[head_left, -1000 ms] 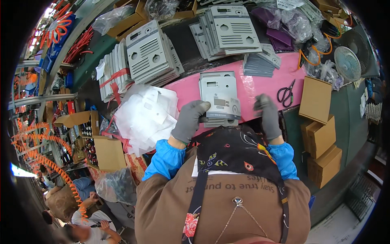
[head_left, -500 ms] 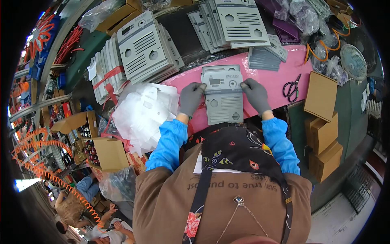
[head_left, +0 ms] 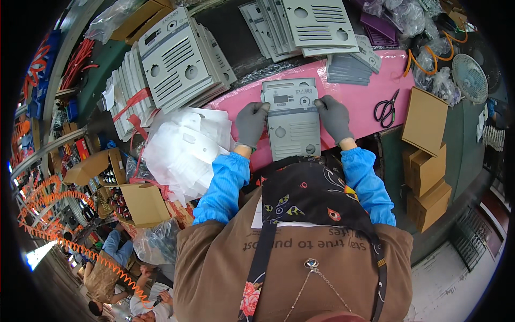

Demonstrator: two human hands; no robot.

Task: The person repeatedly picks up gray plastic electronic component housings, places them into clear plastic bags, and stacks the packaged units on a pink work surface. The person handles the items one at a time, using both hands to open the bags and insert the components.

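A grey metal panel [head_left: 295, 137] with slots and round holes lies upright in front of me on the pink sheet [head_left: 225, 104]. Over its upper part sits a smaller grey printed label [head_left: 291, 102] with a dark window and a round dial mark. My left hand [head_left: 251, 123], in a grey glove, pinches the label's left edge. Its right edge is pinched by my gloved right hand [head_left: 335, 119]. The panel's top rim shows just above the label. Whether the label is stuck down, I cannot tell.
Slotted panels stand in stacks at the far left [head_left: 182, 61] and far middle [head_left: 322, 24]. Grey labels [head_left: 348, 70] are piled beyond my right hand. White backing sheets [head_left: 185, 150] heap at left. Black scissors [head_left: 385, 111] and cardboard boxes [head_left: 426, 123] lie right. People sit lower left.
The label has shifted up over the panel, so less of the panel's top shows. Both hands still pinch its edges. The view has shifted slightly.
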